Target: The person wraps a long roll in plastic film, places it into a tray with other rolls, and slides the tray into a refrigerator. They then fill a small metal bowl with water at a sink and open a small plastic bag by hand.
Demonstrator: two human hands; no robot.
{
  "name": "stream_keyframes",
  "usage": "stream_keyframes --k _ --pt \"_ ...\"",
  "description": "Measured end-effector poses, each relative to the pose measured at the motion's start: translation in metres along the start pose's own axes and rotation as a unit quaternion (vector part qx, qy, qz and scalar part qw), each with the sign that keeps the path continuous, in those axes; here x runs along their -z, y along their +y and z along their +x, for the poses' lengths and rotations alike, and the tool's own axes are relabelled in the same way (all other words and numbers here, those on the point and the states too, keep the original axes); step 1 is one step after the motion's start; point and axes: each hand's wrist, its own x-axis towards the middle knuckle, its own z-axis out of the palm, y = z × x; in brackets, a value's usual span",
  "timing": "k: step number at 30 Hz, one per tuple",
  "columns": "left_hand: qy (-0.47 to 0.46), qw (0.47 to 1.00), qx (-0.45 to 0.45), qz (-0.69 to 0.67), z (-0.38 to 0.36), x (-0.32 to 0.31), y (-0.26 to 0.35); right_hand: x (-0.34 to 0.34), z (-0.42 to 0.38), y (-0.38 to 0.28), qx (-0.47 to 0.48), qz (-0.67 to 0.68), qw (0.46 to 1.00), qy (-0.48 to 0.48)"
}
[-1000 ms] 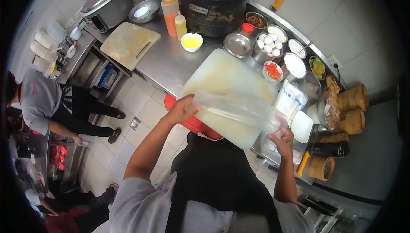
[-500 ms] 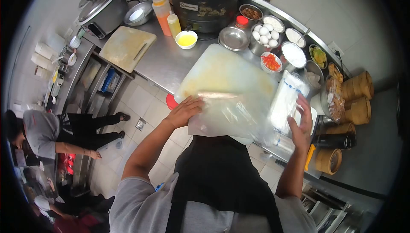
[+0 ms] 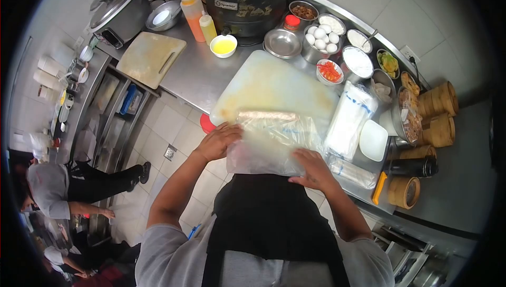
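Observation:
A clear plastic sheet or bag (image 3: 263,152) lies over the near edge of a large whitish cutting board (image 3: 274,84). Inside it, near its far edge, is a long pale roll (image 3: 269,115). My left hand (image 3: 220,140) rests on the left edge of the plastic, fingers close together, with its grip partly hidden. On the lower right edge of the plastic lies my right hand (image 3: 313,170), its fingers spread. Right of the board lie a stack of white plastic bags (image 3: 350,118) and a white square dish (image 3: 373,140).
Behind the board stand a bowl of yellow liquid (image 3: 223,47), a metal dish (image 3: 283,43), a pot of eggs (image 3: 321,39) and a bowl of red strips (image 3: 330,71). An orange-handled knife (image 3: 379,188) lies at right. Two co-workers (image 3: 50,181) are at left.
My right hand has moved left from above the bag stack onto the plastic, uncovering the square dish. The plastic now lies further left, less spread out. A co-worker has shifted at left.

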Motion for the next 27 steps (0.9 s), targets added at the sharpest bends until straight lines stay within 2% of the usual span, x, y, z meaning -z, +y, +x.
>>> stream_keyframes --k 2,4,5,6,9,12,14,17,18,20,21,22,23,24,26,27 --pt "0.018 0.999 0.025 -0.031 -0.001 0.004 0.001 0.001 -0.021 0.009 -0.013 -0.002 1.0 -0.003" --pt "0.029 0.997 0.032 -0.06 -0.003 0.003 -0.002 -0.008 -0.041 0.03 -0.027 -0.111 0.993 0.015" --pt "0.041 0.994 0.04 -0.088 -0.003 0.002 -0.004 -0.013 -0.051 0.043 -0.006 -0.113 0.992 0.063" --pt "0.039 0.995 0.039 -0.089 -0.004 0.001 -0.006 -0.008 -0.054 0.043 -0.008 -0.111 0.992 0.063" --pt "0.022 0.993 0.05 -0.103 -0.001 0.003 -0.008 0.017 -0.059 0.028 -0.023 0.029 0.983 0.18" --pt "0.058 0.996 0.027 -0.067 0.014 0.012 0.004 0.034 -0.054 0.029 -0.036 0.104 0.975 0.194" --pt "0.035 0.999 0.019 0.005 0.024 0.016 0.006 0.045 -0.049 0.027 -0.035 0.116 0.975 0.187" --pt "0.003 1.0 -0.004 0.003 0.037 0.016 -0.007 0.061 -0.044 0.023 -0.024 0.143 0.975 0.166" --pt "0.007 1.0 -0.006 0.005 0.039 0.011 -0.015 0.067 -0.044 0.022 -0.05 0.179 0.973 0.139" --pt "0.005 0.997 -0.016 -0.082 0.041 0.002 -0.033 0.079 -0.042 0.023 -0.074 0.212 0.968 0.114" --pt "0.006 0.997 -0.019 -0.08 0.042 0.003 -0.032 0.086 -0.041 0.024 -0.109 0.281 0.947 0.108" --pt "0.03 0.992 0.021 -0.122 0.043 0.004 -0.028 0.093 -0.04 0.028 -0.144 0.349 0.92 0.102" --pt "0.052 0.983 0.061 -0.166 0.043 0.004 -0.024 0.095 -0.042 0.046 -0.139 0.393 0.903 0.106" --pt "0.051 0.983 0.06 -0.167 0.043 0.0 -0.025 0.096 -0.038 0.047 -0.14 0.393 0.902 0.107" --pt "0.098 0.962 0.142 -0.211 0.043 -0.008 -0.03 0.095 -0.031 0.047 -0.145 0.256 0.935 0.198" --pt "0.098 0.962 0.143 -0.211 0.044 -0.007 -0.03 0.07 -0.031 0.073 -0.179 0.326 0.907 0.198"
